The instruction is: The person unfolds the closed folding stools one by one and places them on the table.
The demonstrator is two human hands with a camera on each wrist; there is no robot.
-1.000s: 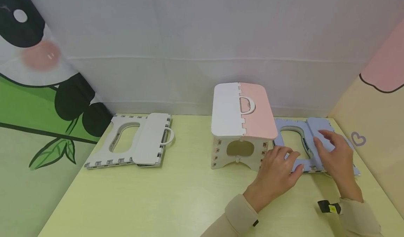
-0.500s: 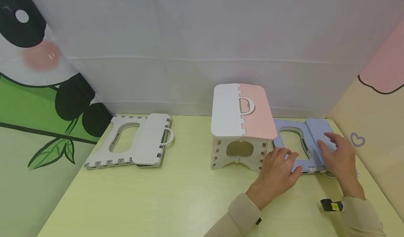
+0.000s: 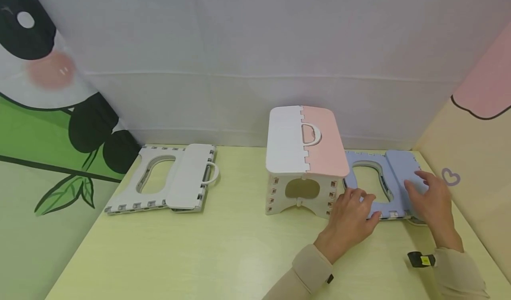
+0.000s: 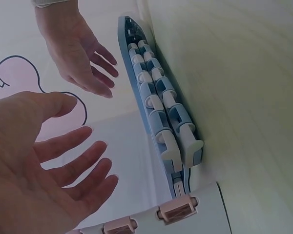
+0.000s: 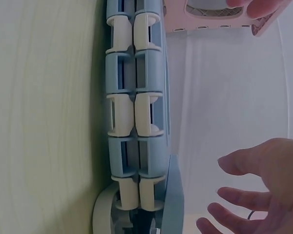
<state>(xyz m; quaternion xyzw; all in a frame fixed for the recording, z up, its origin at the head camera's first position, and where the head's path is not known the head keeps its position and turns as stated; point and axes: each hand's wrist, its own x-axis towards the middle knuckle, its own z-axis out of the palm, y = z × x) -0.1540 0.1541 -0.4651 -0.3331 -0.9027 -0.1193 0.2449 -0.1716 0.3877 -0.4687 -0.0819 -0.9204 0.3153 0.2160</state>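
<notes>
A blue folding stool [image 3: 379, 209] lies folded flat on the table at the right. Above its near left part is my left hand [image 3: 349, 220], fingers spread and slightly bent, holding nothing. My right hand [image 3: 433, 200] is over the stool's raised right panel, its thumb and fingers apart with nothing between them. In the left wrist view, a gap shows between the left hand [image 4: 63, 165] and the stool's hinged edge [image 4: 158, 102]. The right wrist view likewise shows the right hand [image 5: 259, 185] apart from the blue and white hinges [image 5: 136, 112].
Left of the blue stool, a pink and white folding stool [image 3: 285, 140] stands unfolded, close beside my left hand. A white folding stool [image 3: 183, 175] lies folded farther left on the pale table [image 3: 191, 255]. A white cloth [image 3: 239, 60] hangs behind.
Both hands have drifted slightly right and toward the near side over the blue folding stool. The stools stay where they were.
</notes>
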